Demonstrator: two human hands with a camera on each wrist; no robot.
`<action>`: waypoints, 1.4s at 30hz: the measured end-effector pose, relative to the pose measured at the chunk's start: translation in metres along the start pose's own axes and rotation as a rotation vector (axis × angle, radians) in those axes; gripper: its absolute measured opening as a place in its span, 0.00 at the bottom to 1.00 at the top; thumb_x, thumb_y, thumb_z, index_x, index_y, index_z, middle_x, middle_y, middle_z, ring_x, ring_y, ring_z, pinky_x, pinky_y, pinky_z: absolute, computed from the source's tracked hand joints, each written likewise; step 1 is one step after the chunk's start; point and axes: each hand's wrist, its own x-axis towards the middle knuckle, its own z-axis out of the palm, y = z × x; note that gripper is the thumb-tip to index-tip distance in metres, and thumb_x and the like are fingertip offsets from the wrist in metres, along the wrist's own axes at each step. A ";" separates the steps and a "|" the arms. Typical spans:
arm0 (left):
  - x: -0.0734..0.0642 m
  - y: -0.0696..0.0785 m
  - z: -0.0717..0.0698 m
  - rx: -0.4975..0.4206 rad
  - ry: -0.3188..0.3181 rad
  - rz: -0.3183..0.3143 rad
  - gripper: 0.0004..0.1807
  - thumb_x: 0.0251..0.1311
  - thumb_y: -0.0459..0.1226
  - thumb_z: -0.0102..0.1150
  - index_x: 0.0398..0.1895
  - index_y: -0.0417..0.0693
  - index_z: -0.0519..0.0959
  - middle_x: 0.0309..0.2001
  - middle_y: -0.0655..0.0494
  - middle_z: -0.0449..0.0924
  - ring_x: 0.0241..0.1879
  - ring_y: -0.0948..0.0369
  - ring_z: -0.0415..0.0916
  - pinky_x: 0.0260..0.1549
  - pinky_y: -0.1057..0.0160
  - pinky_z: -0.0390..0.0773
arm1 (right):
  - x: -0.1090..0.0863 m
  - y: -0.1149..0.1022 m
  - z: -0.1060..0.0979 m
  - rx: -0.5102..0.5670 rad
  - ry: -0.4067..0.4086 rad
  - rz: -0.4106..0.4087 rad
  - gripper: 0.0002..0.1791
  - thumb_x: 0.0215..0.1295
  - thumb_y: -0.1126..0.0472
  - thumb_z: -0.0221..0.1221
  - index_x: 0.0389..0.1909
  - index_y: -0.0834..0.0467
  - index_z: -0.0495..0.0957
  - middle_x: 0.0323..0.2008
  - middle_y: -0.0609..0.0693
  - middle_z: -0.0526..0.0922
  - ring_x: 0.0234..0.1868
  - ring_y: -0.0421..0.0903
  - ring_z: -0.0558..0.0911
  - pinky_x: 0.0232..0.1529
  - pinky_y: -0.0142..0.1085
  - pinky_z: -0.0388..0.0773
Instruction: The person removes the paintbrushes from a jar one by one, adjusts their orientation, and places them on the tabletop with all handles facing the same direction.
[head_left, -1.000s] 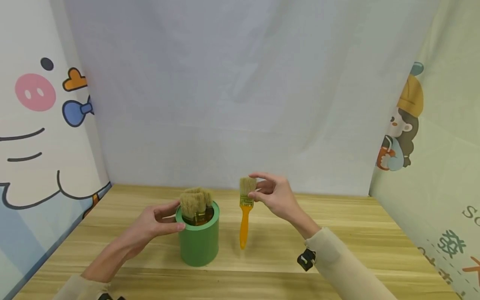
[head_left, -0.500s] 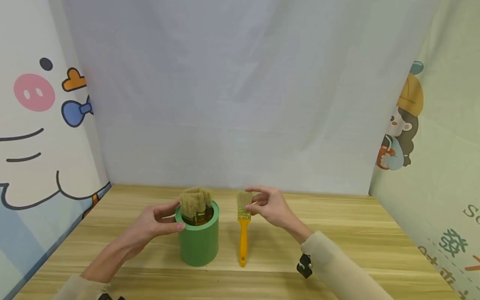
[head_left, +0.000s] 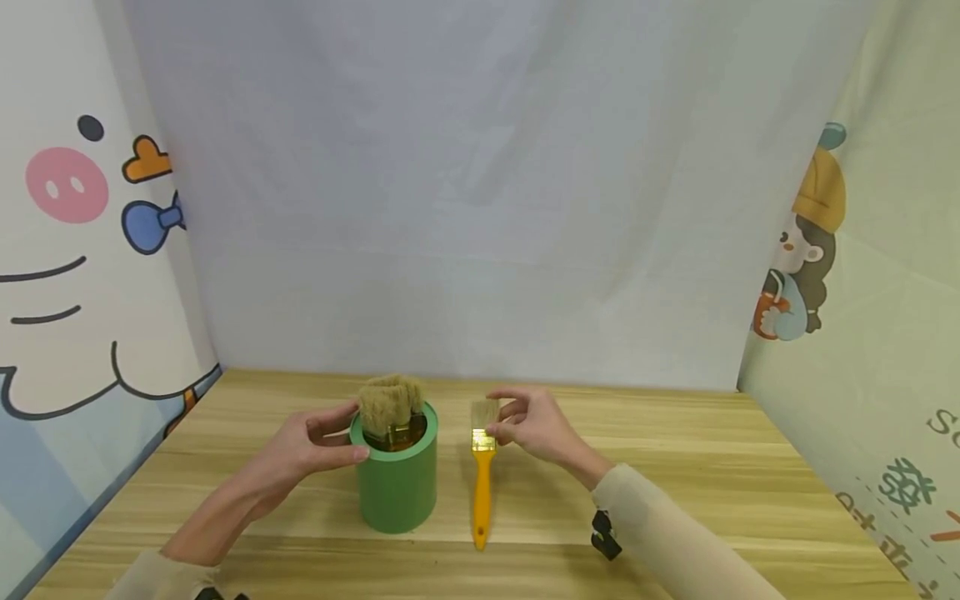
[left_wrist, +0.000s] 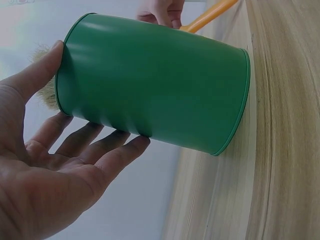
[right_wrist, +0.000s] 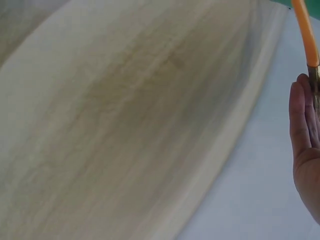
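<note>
A green can stands upright on the wooden table, with several paintbrushes in it, bristles up. My left hand holds it at the rim from the left; in the left wrist view the thumb lies near the can's rim and the fingertips touch its wall. To the right of the can, my right hand pinches another paintbrush by its metal band and bristles. Its yellow-orange handle points down toward the front of the table. The right wrist view catches only part of this hand and the orange handle.
The wooden table spreads out on both sides of the can. A pale cloth backdrop hangs behind it. Printed cartoon sheets line the left and right sides.
My right hand has lowered the paintbrush and brought it toward the front and slightly left, its handle end now nearer me. The left hand and the can have stayed put.
</note>
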 end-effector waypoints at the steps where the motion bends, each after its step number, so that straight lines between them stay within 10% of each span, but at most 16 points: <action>1: 0.000 0.000 0.000 0.002 0.000 0.000 0.49 0.67 0.36 0.70 0.83 0.32 0.52 0.79 0.30 0.55 0.72 0.35 0.64 0.67 0.46 0.72 | 0.000 0.001 0.001 -0.009 -0.003 0.008 0.28 0.65 0.74 0.70 0.66 0.68 0.78 0.37 0.57 0.89 0.33 0.52 0.90 0.43 0.54 0.88; 12: 0.000 0.001 -0.001 0.001 0.000 -0.018 0.49 0.68 0.36 0.70 0.83 0.32 0.51 0.79 0.30 0.53 0.73 0.34 0.62 0.67 0.45 0.72 | 0.004 0.013 0.009 -0.230 -0.038 0.013 0.26 0.60 0.68 0.76 0.59 0.69 0.82 0.35 0.54 0.90 0.35 0.44 0.88 0.40 0.39 0.86; 42: 0.000 0.003 -0.001 -0.004 -0.014 -0.031 0.48 0.69 0.36 0.70 0.84 0.34 0.51 0.79 0.31 0.53 0.73 0.34 0.62 0.66 0.46 0.74 | 0.001 0.018 0.019 -0.328 -0.063 0.077 0.25 0.60 0.65 0.77 0.57 0.68 0.83 0.35 0.52 0.90 0.38 0.46 0.87 0.47 0.47 0.86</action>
